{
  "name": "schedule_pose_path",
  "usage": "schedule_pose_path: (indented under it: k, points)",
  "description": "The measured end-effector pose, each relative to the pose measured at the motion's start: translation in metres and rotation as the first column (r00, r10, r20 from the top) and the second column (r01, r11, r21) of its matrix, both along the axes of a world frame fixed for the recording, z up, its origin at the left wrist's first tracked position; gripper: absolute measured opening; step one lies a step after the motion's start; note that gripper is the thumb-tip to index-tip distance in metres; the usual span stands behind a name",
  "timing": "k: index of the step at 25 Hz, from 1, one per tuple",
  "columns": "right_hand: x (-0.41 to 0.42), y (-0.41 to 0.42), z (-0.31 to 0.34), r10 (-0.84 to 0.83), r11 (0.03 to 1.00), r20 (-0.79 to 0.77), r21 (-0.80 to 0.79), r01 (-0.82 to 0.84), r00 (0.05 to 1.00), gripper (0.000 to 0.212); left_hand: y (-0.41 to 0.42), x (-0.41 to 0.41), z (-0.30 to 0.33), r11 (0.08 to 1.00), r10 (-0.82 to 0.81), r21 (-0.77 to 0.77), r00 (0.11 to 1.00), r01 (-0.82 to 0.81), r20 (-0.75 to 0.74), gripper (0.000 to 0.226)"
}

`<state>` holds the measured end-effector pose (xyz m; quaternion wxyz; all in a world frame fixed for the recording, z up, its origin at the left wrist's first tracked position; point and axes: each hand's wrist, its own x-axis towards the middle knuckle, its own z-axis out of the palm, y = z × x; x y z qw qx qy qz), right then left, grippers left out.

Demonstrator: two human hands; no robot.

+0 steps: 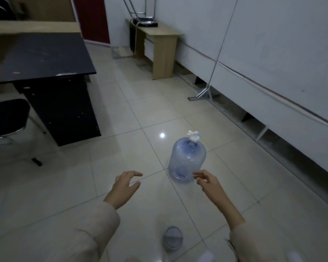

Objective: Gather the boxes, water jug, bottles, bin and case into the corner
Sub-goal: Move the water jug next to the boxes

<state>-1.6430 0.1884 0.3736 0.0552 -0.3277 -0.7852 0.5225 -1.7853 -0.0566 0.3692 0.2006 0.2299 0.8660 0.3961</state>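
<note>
A clear blue water jug [186, 159] with a white tap cap stands upright on the tiled floor in the middle of the head view. My right hand [208, 181] hovers just in front of its base, fingers spread and empty, apparently not touching it. My left hand [124, 187] is open too, held a little to the left of the jug above the floor. Both arms wear beige sleeves. No boxes, bottles or case are in view.
A dark desk [45, 59] and black chair [6, 118] stand at left. A light wooden desk [159, 42] sits at the far wall. A metal stand foot [203, 94] rests by the white wall at right. A small round grey bin [172, 238] is near my feet.
</note>
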Motion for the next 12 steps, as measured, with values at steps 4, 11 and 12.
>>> schedule_pose_path:
  k: [4,11,12]
  points:
    - [-0.021,0.034,-0.012,-0.070,0.998,-0.015,-0.006,0.070,0.997,0.025,0.041,-0.032,-0.011,0.999,-0.049,-0.010,0.999,0.049,-0.009,0.022]
    - [-0.118,0.070,-0.040,-0.110,0.993,0.012,-0.036,0.110,0.994,0.027,0.105,-0.159,-0.021,0.968,-0.200,-0.166,0.977,0.187,-0.066,0.029]
    - [-0.132,0.074,-0.040,-0.155,0.987,0.012,-0.046,0.155,0.988,0.028,0.114,-0.179,-0.018,0.960,-0.226,-0.182,0.972,0.211,-0.064,0.029]
